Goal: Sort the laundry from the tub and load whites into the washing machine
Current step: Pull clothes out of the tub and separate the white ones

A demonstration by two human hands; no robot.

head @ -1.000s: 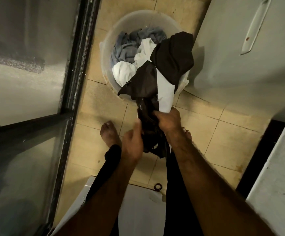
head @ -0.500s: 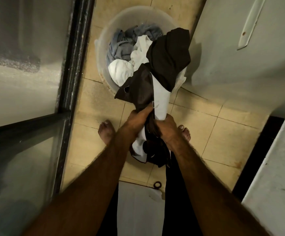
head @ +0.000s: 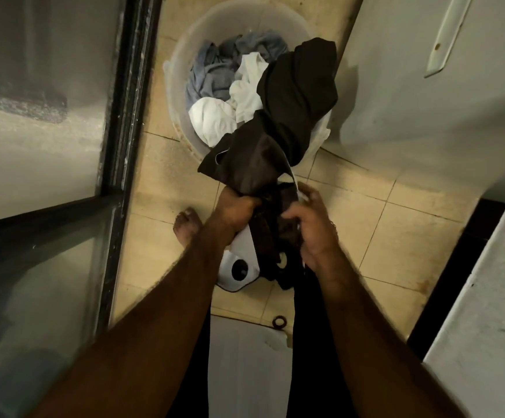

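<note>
**As a dark garment hangs over the tub, both hands grip tangled cloth**

Since everything here is soft, limp cloth, it should weigh little, sag wherever it is not held, and drag its neighbours along when pulled. The left hand is fisted round a gathered neck of the dark garment just in front of the tub. Close beside it, the right hand has its fingers curled on dark fabric, with a white edge showing at the fingertips. A white piece with dark trim hangs below the left hand, tangled with the dark one. From the hands the dark garment runs up and lies across the tub's near right rim. Inside the tub sit white clothes and, behind them, blue-grey clothes.

The best hold is probably on the white piece itself, near where it meets the dark cloth, so the two can be teased apart rather than yanked. A hard pull could drag the tub's load out over the rim.

Room is narrow. A dark door frame bounds the left and a white cabinet crowds the tub's right. A bare foot stands on the tiled floor just below the tub. Open floor lies to the right of the hands.
</note>
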